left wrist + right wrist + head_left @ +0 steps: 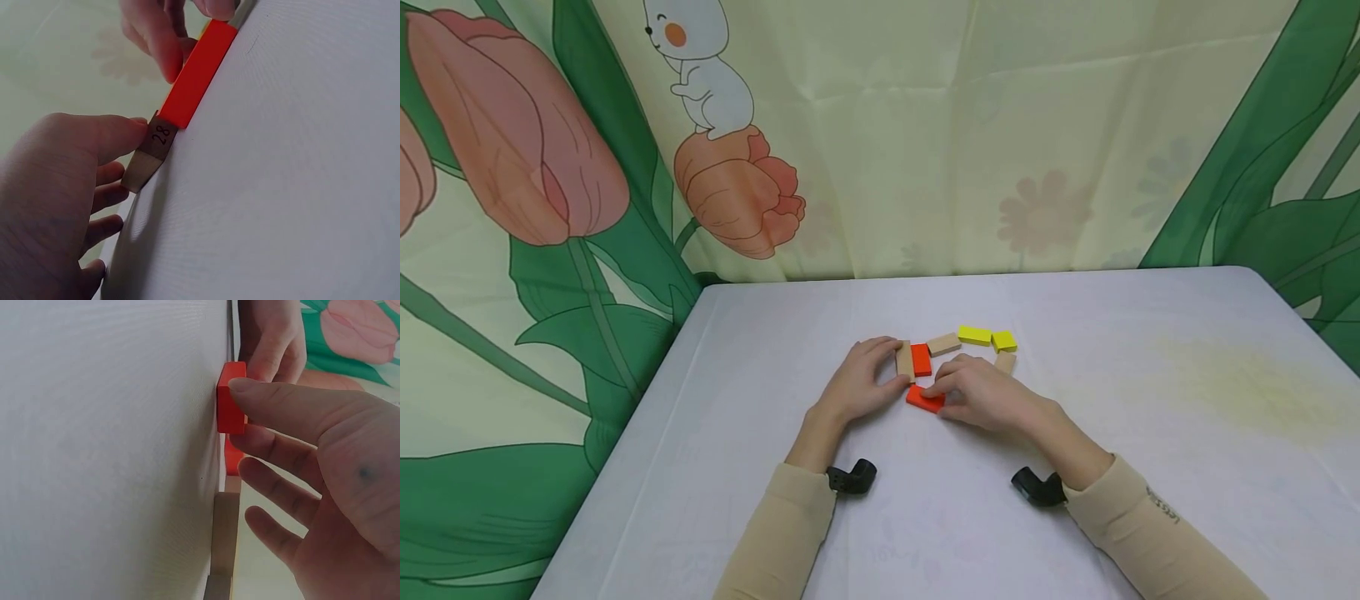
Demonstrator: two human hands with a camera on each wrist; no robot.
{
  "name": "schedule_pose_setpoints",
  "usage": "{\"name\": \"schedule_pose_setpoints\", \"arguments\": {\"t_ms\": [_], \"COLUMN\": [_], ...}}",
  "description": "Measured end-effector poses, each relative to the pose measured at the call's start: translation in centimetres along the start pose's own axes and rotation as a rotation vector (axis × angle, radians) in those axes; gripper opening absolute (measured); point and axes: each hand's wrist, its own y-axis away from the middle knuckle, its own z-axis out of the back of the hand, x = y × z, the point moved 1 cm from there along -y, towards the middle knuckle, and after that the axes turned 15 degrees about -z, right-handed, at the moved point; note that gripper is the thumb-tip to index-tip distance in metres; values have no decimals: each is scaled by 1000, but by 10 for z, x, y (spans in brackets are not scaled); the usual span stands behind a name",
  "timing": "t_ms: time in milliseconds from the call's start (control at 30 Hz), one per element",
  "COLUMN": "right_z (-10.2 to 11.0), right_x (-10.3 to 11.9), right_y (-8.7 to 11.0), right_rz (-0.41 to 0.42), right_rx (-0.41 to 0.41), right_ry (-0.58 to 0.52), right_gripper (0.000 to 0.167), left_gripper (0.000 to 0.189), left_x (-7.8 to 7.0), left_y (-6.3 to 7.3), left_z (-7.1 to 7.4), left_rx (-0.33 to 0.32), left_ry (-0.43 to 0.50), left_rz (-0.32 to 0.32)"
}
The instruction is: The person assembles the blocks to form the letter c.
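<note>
My right hand [988, 393] pinches a red wooden block [922, 400] lying flat on the near side of a group of blocks. In the right wrist view its thumb is on the end of that red block [232, 406]. My left hand [863, 379] holds a plain wooden block [906, 362], thumb at its near end and fingertips at its far end. The left wrist view shows "28" on the plain block [160, 139], right by the red one. A second red block [921, 360] lies alongside the plain block, between the hands.
Beyond the right hand a plain block [944, 344], two yellow blocks [975, 335] and another plain block [1005, 362] curve round to the right. They lie on a white-covered table [925, 517]. A printed curtain [910, 167] hangs behind the table's far edge.
</note>
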Motion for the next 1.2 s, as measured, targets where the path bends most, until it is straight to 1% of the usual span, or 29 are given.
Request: {"name": "schedule_pose_setpoints", "arguments": {"t_ms": [133,367,700,967,1200], "right_z": [-1,-3,-5,-5,-6], "right_x": [1,3,5,8,8], "right_y": [0,0,0,-1,-1], "right_rz": [7,35,48,33,31], "right_rx": [-7,-36,-53,-55,-58], "right_ry": [-6,-11,8,28,26], "right_gripper": [30,31,30,30,29], "left_gripper": [58,58,58,57,57], "left_x": [1,4,3,5,5], "left_y": [0,0,-1,-1,-1], "left_z": [-1,-3,-2,-2,-4], "left_rx": [2,-20,-4,-1,-3], "left_ry": [-1,-5,-9,-2,0], "left_rz": [-16,-64,-51,-30,-30]}}
